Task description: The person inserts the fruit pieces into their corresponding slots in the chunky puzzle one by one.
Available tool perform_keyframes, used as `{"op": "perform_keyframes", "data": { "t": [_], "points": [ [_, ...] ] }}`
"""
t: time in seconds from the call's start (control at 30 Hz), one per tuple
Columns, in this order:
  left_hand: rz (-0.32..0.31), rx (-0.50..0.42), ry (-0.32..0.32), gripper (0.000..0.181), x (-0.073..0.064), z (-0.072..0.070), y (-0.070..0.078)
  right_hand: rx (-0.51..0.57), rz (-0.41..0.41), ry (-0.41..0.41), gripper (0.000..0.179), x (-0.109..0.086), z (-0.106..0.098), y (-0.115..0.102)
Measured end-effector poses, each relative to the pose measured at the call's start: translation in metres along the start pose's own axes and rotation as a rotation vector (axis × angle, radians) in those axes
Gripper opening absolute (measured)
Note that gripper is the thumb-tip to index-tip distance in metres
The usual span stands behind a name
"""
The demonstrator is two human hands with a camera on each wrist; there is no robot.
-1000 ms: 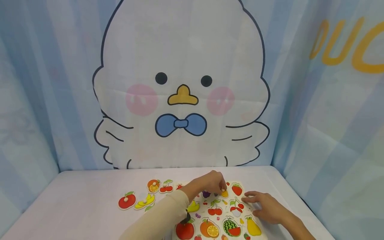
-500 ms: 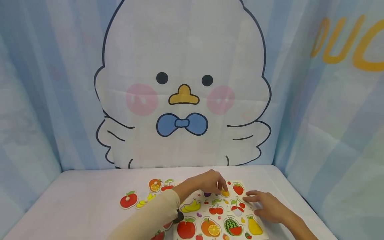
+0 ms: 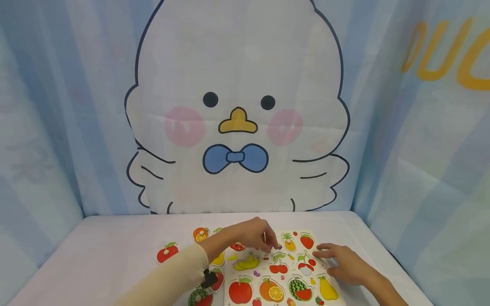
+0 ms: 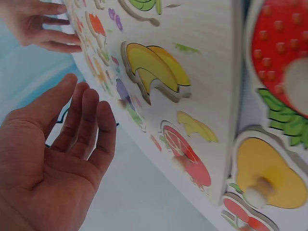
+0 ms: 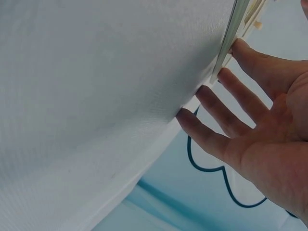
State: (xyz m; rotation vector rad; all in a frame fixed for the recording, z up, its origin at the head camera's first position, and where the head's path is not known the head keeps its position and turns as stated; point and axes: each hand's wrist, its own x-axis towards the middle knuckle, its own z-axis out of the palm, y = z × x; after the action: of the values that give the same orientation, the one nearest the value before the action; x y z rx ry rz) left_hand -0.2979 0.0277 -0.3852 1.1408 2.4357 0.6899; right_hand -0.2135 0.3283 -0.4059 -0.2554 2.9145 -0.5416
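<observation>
Lower centre, left hand (image 3: 255, 235) hovers over fruit puzzle board (image 3: 293, 268); right hand (image 3: 344, 264) touches its edge; each grip wide, empty.

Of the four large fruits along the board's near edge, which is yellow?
The pear at the row's right end; the apple is red, the orange orange, the watermelon green and red.

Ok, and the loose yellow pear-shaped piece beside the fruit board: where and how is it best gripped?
Probably by its knob, pinched from straight above. The pear-shaped piece lies flat, with the knob standing up from its face, while the board and strawberry piece close by seem to crowd its edges.
</observation>
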Motion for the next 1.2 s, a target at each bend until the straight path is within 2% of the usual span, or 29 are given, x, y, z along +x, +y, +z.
{"op": "perform_keyframes", "data": {
  "t": [0.23, 0.4, 0.63, 0.8, 0.97, 1.2],
  "points": [
    [0.066, -0.011, -0.024, 0.013, -0.024, -0.003, -0.016, 0.008, -0.012, 0.001, 0.05, -0.001, -0.001, 0.001],
    [0.046, -0.065, -0.021, 0.01, -0.049, -0.007, -0.025, -0.008, -0.022, 0.006, 0.05, 0.0, -0.001, 0.003],
    [-0.03, -0.131, 0.002, 0.006, -0.081, -0.006, -0.035, -0.009, -0.022, 0.004, 0.05, 0.001, 0.0, 0.004],
    [-0.035, -0.164, 0.01, 0.007, -0.1, -0.004, -0.042, -0.01, -0.024, 0.006, 0.05, 0.002, 0.001, 0.003],
    [-0.06, -0.191, 0.005, 0.008, -0.116, 0.0, -0.05, -0.008, -0.027, 0.008, 0.05, 0.001, 0.001, 0.001],
    [-0.071, -0.237, -0.029, 0.011, -0.13, 0.004, -0.06, -0.002, -0.03, 0.008, 0.051, 0.001, 0.002, 0.003]
  ]
}}
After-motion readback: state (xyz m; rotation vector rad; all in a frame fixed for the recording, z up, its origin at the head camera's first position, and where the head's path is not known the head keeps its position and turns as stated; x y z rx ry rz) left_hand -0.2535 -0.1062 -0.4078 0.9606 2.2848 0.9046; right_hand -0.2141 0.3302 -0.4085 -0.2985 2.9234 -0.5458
